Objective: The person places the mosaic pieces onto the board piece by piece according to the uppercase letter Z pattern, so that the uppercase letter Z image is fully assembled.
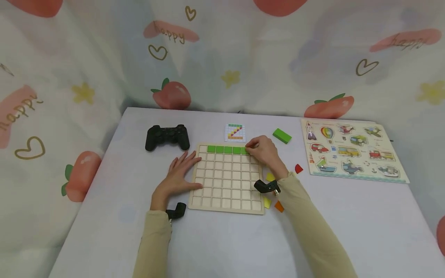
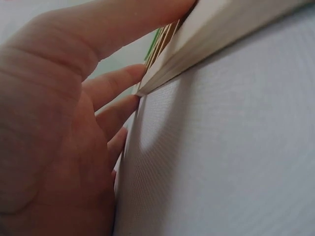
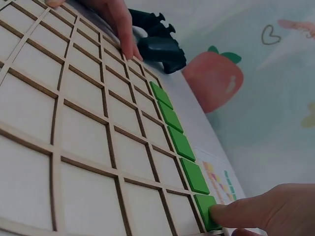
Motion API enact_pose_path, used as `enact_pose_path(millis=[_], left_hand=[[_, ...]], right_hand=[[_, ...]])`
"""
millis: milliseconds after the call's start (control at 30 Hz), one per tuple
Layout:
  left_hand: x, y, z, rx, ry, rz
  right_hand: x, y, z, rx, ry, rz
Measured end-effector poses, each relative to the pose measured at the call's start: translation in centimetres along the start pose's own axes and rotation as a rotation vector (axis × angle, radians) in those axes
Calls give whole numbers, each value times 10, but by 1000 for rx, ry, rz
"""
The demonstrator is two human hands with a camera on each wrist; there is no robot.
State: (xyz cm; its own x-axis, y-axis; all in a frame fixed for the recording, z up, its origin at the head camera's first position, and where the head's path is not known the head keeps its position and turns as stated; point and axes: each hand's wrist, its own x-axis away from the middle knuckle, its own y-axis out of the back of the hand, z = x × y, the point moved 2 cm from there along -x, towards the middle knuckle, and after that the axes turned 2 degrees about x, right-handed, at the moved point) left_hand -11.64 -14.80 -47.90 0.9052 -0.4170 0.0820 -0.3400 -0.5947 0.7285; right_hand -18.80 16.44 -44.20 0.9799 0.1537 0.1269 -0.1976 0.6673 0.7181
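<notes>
A wooden grid board [image 1: 226, 210] lies on the table, with a row of green square tiles [image 1: 220, 149] along its far edge. My left hand [image 1: 177, 179] rests on the board's left edge, fingers spread and thumb over the near part of that side. My right hand [image 1: 265, 150] is at the far right of the board. Its fingers are curled and its fingertips pinch the rightmost green tile [image 3: 205, 209], which lies in line with the others. The right wrist view shows a fingertip on this tile. Behind the board lies a small pattern card [image 1: 235, 133].
A green block [image 1: 282, 136] lies right of the card. Beside the board's right side are yellow pieces [image 1: 267, 202], an orange piece [image 1: 279, 206] and a red piece [image 1: 298, 168]. A black game controller [image 1: 167, 138] sits at the back left, a picture puzzle board [image 1: 354, 150] at the right.
</notes>
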Motion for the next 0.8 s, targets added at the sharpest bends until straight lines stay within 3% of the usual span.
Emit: enact_pose_path(millis=[200, 333, 467, 600, 800], left_hand=[[0, 2, -4, 3, 8, 2], [1, 2, -4, -1, 14, 3], [1, 0, -4, -7, 13, 9], [0, 0, -3, -8, 13, 7], [0, 1, -2, -14, 26, 8]], right_hand=[[3, 2, 1, 16, -14, 15], [19, 7, -4, 69, 18, -26], [54, 19, -18, 165, 41, -29], [97, 26, -31, 191, 93, 26], [150, 14, -41, 229, 190, 80]])
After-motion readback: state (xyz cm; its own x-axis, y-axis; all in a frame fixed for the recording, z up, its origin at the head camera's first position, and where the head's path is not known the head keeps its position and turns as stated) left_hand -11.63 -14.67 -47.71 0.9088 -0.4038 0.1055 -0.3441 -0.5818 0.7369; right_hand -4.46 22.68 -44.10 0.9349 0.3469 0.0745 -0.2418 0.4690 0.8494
